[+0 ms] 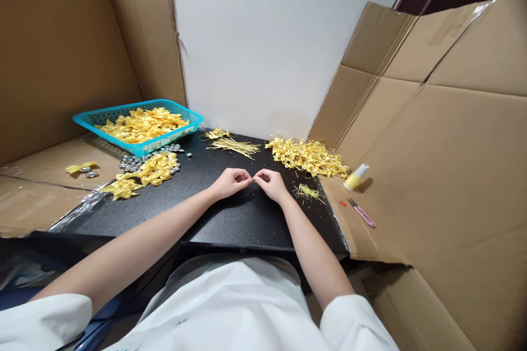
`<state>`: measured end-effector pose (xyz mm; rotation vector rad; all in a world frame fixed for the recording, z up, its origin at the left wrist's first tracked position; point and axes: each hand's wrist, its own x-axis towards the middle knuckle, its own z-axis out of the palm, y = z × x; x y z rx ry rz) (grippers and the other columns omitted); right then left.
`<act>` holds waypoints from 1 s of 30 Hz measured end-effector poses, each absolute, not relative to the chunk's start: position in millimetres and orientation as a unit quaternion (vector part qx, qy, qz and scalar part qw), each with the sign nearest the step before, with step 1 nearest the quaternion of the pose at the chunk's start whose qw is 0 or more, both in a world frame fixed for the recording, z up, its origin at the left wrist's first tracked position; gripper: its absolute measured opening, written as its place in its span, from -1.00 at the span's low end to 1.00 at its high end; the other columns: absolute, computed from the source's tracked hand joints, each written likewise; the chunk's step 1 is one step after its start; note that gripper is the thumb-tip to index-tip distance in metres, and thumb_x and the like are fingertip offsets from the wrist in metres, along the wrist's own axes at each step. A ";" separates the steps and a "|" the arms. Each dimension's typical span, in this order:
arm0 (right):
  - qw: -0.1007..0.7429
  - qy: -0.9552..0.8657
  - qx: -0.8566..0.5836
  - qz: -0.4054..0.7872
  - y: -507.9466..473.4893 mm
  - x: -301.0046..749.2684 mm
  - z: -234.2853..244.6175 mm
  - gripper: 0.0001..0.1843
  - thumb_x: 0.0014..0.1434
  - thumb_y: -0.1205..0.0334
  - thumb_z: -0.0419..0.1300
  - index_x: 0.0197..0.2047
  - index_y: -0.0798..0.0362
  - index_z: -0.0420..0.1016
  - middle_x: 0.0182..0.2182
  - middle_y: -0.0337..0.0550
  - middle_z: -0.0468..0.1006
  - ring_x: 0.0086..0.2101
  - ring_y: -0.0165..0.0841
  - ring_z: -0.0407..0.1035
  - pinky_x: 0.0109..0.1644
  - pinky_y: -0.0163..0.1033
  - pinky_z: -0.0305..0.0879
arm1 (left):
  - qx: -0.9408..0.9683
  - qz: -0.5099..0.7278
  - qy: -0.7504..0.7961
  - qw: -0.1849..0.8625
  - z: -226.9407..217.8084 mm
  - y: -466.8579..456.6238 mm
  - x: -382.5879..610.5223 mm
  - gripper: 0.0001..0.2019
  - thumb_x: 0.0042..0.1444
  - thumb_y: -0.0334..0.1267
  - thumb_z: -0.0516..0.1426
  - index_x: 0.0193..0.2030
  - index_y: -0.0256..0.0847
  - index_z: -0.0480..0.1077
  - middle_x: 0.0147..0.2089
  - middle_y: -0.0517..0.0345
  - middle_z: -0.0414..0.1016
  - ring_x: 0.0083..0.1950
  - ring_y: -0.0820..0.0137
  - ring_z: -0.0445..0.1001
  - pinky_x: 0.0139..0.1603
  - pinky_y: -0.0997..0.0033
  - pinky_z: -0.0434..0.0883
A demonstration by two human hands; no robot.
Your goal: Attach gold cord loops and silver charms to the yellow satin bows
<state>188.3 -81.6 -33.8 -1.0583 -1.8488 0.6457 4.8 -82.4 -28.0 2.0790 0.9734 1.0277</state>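
Note:
Both my hands rest on the black table [230, 219], fingertips meeting in the middle. My left hand [230, 182] and my right hand [269, 184] are closed in a pinch on a tiny yellow piece [252, 179] between them, too small to name. A bundle of thin yellow strands [236, 146] lies just beyond my hands. A small tuft of yellow scraps [308, 192] sits to the right of my right hand.
A teal basket [138, 123] of yellow bows stands at the back left, with loose yellow bows [148, 173] and silver beads [132, 163] before it. A heap of yellow pieces [308, 156] lies back right. Thread spool [356, 176] and pink snips [362, 213] lie on cardboard.

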 end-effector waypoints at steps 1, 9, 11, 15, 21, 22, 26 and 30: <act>0.442 -0.745 -0.428 0.258 -81.6 188.3 -33.9 -0.86 0.06 0.21 0.17 -0.44 0.07 0.51 -0.51 -0.23 0.54 -0.44 -0.38 0.39 -0.27 -0.28 0.30 | 0.784 0.388 0.370 0.313 -27.9 -82.2 4.8 -0.74 0.06 -0.12 0.14 -0.44 -0.31 0.46 -0.62 0.31 0.21 -0.57 0.53 0.13 -0.55 0.55 0.09; 0.438 -0.746 -0.435 0.249 -82.3 187.5 -34.4 -0.85 0.06 0.22 0.17 -0.44 0.07 0.53 -0.51 -0.22 0.55 -0.44 -0.38 0.39 -0.27 -0.28 0.32 | 0.773 0.383 0.376 0.339 -29.1 -80.6 4.7 -0.74 0.04 -0.12 0.13 -0.45 -0.31 0.43 -0.61 0.29 0.25 -0.56 0.53 0.16 -0.55 0.56 0.12; 0.438 -0.745 -0.436 0.251 -82.3 187.3 -34.3 -0.84 0.06 0.21 0.17 -0.45 0.07 0.53 -0.51 -0.22 0.56 -0.44 -0.38 0.40 -0.27 -0.28 0.32 | 0.775 0.378 0.372 0.343 -30.2 -80.4 4.8 -0.73 0.05 -0.10 0.13 -0.44 -0.31 0.44 -0.60 0.29 0.26 -0.55 0.52 0.18 -0.54 0.56 0.15; 0.440 -0.742 -0.438 0.253 -81.9 187.3 -34.6 -0.84 0.06 0.22 0.17 -0.46 0.07 0.54 -0.50 -0.20 0.57 -0.44 -0.37 0.41 -0.27 -0.27 0.33 | 0.786 0.370 0.362 0.339 -32.8 -79.9 4.9 -0.76 0.00 -0.13 0.16 -0.41 -0.31 0.44 -0.59 0.30 0.27 -0.56 0.53 0.19 -0.53 0.56 0.17; 0.436 -0.740 -0.439 0.264 -81.3 187.2 -36.0 -0.86 0.06 0.25 0.18 -0.45 0.07 0.55 -0.50 -0.20 0.58 -0.45 -0.37 0.42 -0.25 -0.26 0.35 | 0.803 0.372 0.361 0.295 -32.3 -80.3 4.2 -0.81 -0.02 -0.18 0.19 -0.44 -0.30 0.46 -0.60 0.33 0.21 -0.56 0.55 0.13 -0.54 0.57 0.09; 0.436 -0.740 -0.438 0.266 -81.4 187.2 -36.0 -0.86 0.06 0.25 0.19 -0.45 0.07 0.56 -0.50 -0.20 0.59 -0.45 -0.37 0.42 -0.25 -0.27 0.35 | 0.804 0.374 0.361 0.287 -31.7 -80.6 4.1 -0.80 -0.01 -0.17 0.19 -0.45 -0.30 0.46 -0.60 0.33 0.21 -0.55 0.54 0.13 -0.53 0.57 0.09; 0.438 -0.739 -0.434 0.271 -81.8 187.2 -36.1 -0.84 0.05 0.22 0.19 -0.46 0.08 0.56 -0.51 -0.19 0.59 -0.46 -0.36 0.43 -0.26 -0.26 0.35 | 0.809 0.380 0.361 0.267 -30.1 -81.9 4.2 -0.75 0.04 -0.12 0.17 -0.45 -0.30 0.46 -0.59 0.31 0.21 -0.53 0.53 0.14 -0.51 0.56 0.09; 0.438 -0.738 -0.434 0.273 -81.9 187.3 -36.3 -0.83 0.05 0.21 0.20 -0.46 0.08 0.56 -0.51 -0.19 0.59 -0.46 -0.36 0.43 -0.26 -0.27 0.35 | 0.811 0.378 0.358 0.266 -29.9 -82.3 4.4 -0.72 0.09 -0.10 0.14 -0.43 -0.30 0.46 -0.60 0.31 0.20 -0.54 0.52 0.13 -0.52 0.56 0.09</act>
